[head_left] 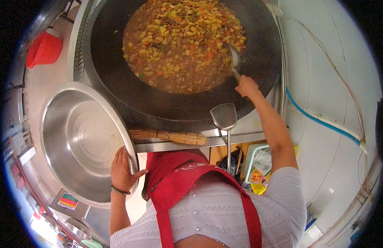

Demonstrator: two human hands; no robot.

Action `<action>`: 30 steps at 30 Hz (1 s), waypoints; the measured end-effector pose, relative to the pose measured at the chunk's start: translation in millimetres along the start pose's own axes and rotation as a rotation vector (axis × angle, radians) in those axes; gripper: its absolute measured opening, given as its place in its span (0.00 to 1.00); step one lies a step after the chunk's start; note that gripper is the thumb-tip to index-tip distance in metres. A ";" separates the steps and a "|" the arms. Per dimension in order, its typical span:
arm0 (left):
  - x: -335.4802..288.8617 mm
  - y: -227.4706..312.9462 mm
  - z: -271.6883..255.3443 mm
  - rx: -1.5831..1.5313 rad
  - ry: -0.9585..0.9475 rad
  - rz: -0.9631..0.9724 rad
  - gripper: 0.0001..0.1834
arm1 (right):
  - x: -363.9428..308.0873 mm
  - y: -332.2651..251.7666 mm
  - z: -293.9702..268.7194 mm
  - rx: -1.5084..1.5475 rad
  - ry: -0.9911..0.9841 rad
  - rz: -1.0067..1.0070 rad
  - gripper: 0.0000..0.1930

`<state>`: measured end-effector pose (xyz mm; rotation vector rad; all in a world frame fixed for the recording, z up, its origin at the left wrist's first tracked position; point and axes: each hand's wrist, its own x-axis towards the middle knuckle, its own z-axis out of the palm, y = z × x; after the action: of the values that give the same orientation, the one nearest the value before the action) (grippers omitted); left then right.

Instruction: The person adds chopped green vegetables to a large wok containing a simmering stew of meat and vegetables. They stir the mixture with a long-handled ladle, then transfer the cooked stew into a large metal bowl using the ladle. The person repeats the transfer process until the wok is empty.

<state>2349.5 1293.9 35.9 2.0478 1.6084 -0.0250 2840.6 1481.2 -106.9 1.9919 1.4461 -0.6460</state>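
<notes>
A huge dark wok (104, 66) holds a brown stew (179, 45) of diced yellow pieces, orange bits and sauce. My right hand (247, 87) is closed round the handle of a metal ladle (235, 60), whose bowl rests at the stew's right edge. On my left, a wide stainless steel basin (82, 124) leans tilted beside the wok. My left hand (123, 170) grips its near right rim, fingers along the edge and thumb spread toward my apron. Inside, the basin shows bare metal.
A wok spatula (224, 117) stands against the stove's front edge, near a bamboo wok brush (170, 136). A red bucket (44, 49) stands at the far left. Along the right runs a tiled wall (328, 82) with a blue hose (319, 122). Packages (259, 173) sit below, by my right arm.
</notes>
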 end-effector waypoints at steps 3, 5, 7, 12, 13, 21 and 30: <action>19.4 15.7 -23.6 -0.007 0.448 -0.220 0.29 | -2.9 -16.5 20.5 0.459 -0.104 -0.178 0.20; 57.7 29.8 -22.1 -0.245 0.677 -0.177 0.23 | 4.3 -39.2 12.7 0.609 -0.244 -0.190 0.15; 121.3 79.1 -17.0 -0.653 0.650 -0.132 0.14 | 17.3 -40.5 20.6 0.794 -0.323 -0.183 0.12; 290.2 161.3 163.1 -0.931 -0.067 -0.169 0.26 | 19.4 -19.7 23.9 0.720 -0.385 -0.254 0.17; 324.9 166.3 196.0 -0.913 -0.275 -0.243 0.28 | 16.9 -13.9 30.0 0.609 -0.333 -0.201 0.17; 389.8 181.7 298.8 -2.010 -0.585 -0.903 0.16 | 28.7 -45.3 67.8 0.829 -0.395 -0.167 0.07; 457.6 78.1 305.0 -1.966 -0.190 -1.058 0.12 | 93.9 -147.3 95.3 1.153 0.073 -0.413 0.14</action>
<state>2645.6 1567.0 -346.6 -0.2909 1.2394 0.6450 2723.1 1512.0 -264.5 2.4965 1.7329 -1.9396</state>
